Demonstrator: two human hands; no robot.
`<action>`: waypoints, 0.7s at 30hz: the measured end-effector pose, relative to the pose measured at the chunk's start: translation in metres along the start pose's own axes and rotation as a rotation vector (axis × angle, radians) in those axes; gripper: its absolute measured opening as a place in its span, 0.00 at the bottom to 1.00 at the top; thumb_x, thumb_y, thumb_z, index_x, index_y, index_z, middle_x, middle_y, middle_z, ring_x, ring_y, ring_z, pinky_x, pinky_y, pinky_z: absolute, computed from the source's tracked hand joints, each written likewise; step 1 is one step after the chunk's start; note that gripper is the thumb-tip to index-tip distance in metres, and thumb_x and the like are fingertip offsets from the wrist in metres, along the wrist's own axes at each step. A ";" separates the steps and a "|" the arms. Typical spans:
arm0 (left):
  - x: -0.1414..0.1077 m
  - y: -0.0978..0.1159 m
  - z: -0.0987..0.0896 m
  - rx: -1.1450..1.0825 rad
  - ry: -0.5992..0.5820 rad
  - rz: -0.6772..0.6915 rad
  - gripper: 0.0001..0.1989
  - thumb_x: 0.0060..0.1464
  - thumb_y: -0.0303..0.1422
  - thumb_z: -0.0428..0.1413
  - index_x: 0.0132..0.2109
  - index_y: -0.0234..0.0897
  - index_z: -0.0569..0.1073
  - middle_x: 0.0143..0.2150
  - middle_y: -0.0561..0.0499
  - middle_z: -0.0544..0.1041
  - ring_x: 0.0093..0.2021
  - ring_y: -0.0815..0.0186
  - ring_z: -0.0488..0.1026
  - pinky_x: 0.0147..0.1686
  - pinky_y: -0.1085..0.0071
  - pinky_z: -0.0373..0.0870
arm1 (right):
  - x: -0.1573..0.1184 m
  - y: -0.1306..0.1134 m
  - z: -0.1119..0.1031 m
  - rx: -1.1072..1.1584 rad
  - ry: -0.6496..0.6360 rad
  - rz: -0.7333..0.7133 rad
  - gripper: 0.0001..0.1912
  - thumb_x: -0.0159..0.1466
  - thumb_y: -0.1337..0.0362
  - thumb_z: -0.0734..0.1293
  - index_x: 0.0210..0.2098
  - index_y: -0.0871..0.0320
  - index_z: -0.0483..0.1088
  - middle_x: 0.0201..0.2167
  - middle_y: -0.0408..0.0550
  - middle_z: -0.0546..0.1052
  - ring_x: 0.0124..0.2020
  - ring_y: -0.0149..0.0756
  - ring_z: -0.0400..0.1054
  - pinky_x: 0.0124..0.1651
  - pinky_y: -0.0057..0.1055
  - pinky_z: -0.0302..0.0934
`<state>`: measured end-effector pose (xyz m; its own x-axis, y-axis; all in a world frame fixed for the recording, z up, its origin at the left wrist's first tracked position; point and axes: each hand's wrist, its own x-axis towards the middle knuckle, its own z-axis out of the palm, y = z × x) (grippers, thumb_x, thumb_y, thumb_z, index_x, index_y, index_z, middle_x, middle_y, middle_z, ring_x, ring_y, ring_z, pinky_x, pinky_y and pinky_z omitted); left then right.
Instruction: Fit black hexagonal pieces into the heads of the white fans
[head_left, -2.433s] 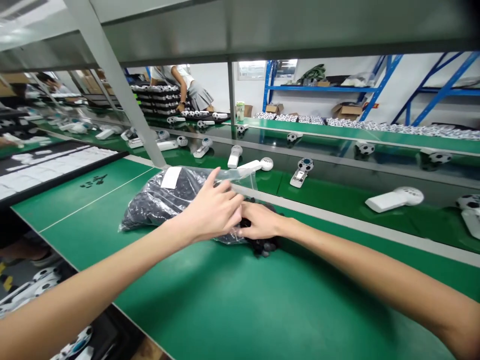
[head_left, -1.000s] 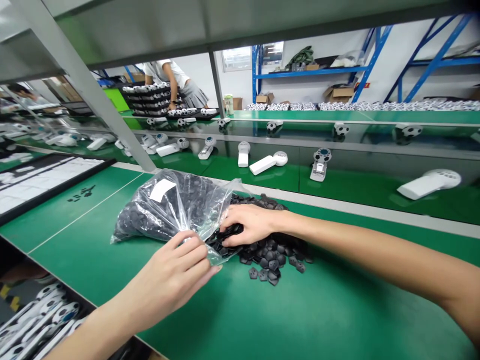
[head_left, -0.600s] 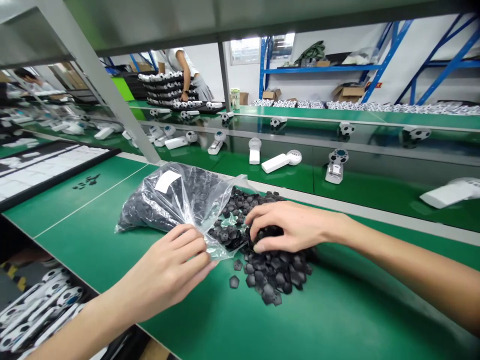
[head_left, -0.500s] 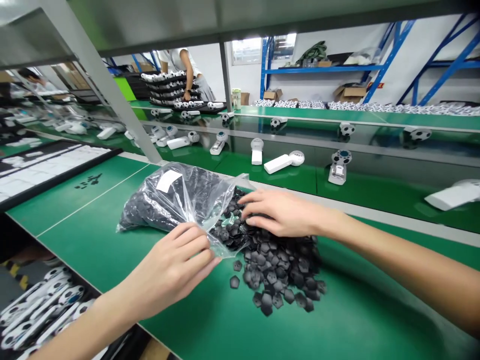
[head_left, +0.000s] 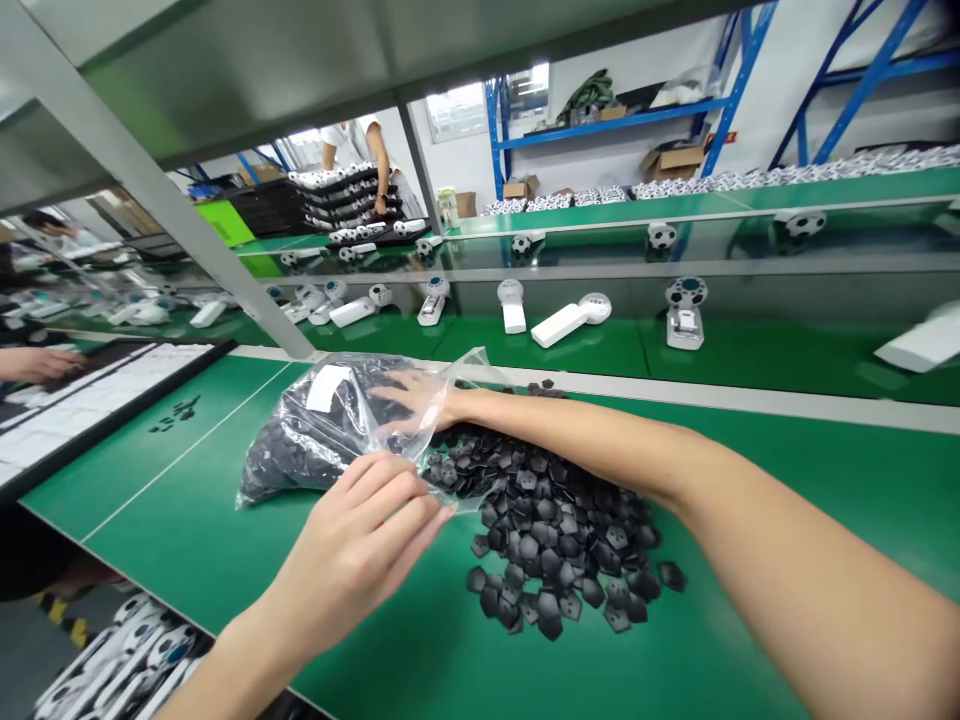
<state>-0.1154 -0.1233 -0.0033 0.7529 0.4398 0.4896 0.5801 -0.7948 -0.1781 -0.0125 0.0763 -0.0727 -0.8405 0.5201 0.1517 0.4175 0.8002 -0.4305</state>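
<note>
A clear plastic bag (head_left: 300, 440) full of black pieces lies on the green table, its mouth facing right. The fingers of my left hand (head_left: 375, 530) are closed on the lower edge of the bag's mouth. Through the film I see my right hand (head_left: 409, 400) inside the bag, fingers spread on the black pieces. Beside the mouth, under and in front of my right forearm, spreads a pile of black pentagonal pieces (head_left: 555, 540).
Behind the table, a green conveyor (head_left: 465, 345) carries white devices with football-patterned heads. A tray of white parts (head_left: 112, 400) lies at left, near another person's hand (head_left: 37, 364). A slanting metal post (head_left: 172, 220) rises behind the bag.
My right hand has moved left from the pile into the bag. The pile has spread slightly. Another person's hand has appeared over the tray at the left.
</note>
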 end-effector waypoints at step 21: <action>-0.010 0.007 -0.004 -0.079 -0.089 0.027 0.11 0.70 0.22 0.58 0.37 0.36 0.69 0.33 0.52 0.74 0.40 0.63 0.71 0.46 0.63 0.68 | -0.109 -0.023 -0.015 0.175 -0.089 -0.446 0.12 0.73 0.57 0.74 0.48 0.59 0.84 0.50 0.51 0.84 0.52 0.42 0.77 0.56 0.32 0.66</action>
<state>-0.1201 -0.1350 -0.0059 0.7944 0.4510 0.4068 0.5359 -0.8357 -0.1202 0.0745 0.0053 -0.0664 -0.9538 0.1043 0.2817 -0.0479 0.8730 -0.4853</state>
